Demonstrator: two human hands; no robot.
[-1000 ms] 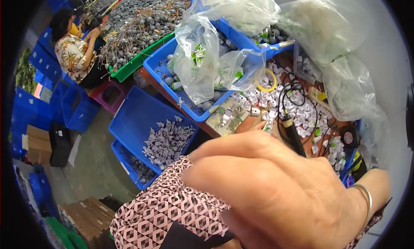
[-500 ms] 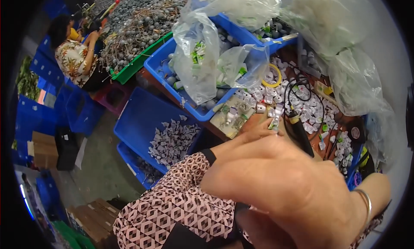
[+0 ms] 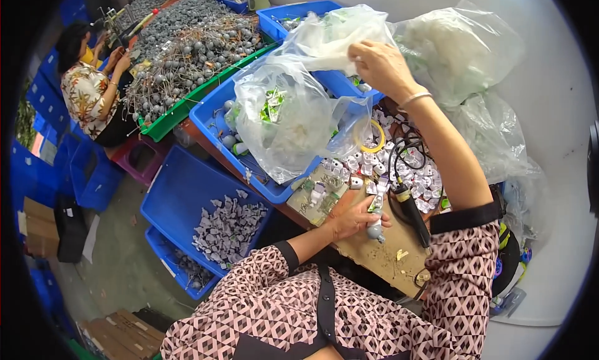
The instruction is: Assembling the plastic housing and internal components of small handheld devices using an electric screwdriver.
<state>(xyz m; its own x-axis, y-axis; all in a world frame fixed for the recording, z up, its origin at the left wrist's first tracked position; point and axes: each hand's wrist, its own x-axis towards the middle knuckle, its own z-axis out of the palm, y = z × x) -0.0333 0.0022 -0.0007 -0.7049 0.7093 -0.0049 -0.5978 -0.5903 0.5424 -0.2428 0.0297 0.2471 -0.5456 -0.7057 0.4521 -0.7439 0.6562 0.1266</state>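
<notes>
Grey, white & green small plastic piece w/ rounded grey end (image 3: 375,230) in L hand (image 3: 354,219), pinched btwn thumb & fingers, no gap left. Held over flat brown board (image 3: 387,260), grey end twd wearer's torso. Farther out, R hand (image 3: 384,67), silver bangle (image 3: 415,98) at wrist, fingers bent & closed on crumpled see-through whitish plastic bag (image 3: 324,35); tips partly hidden.

Just R of piece: black-handled cylindrical tool (image 3: 413,213) w/ black cable, lying on board. Beyond: spread of small white plastic parts (image 3: 424,179), flat yellow ring (image 3: 382,135) on top. Fwd & L: blue plastic tray (image 3: 203,120) w/ grey round pieces (image 3: 228,140) & clear plastic bag (image 3: 281,151), green bits (image 3: 272,105) showing thru. Next out: long green tray (image 3: 159,130), heaped w/ grey wire-tailed balls (image 3: 206,51). Lower L, below tabletop: blue bin (image 3: 171,179) part-filled w/ whitish bits (image 3: 228,226). Far L: co-worker in flowered shirt (image 3: 90,101), near green tray.
</notes>
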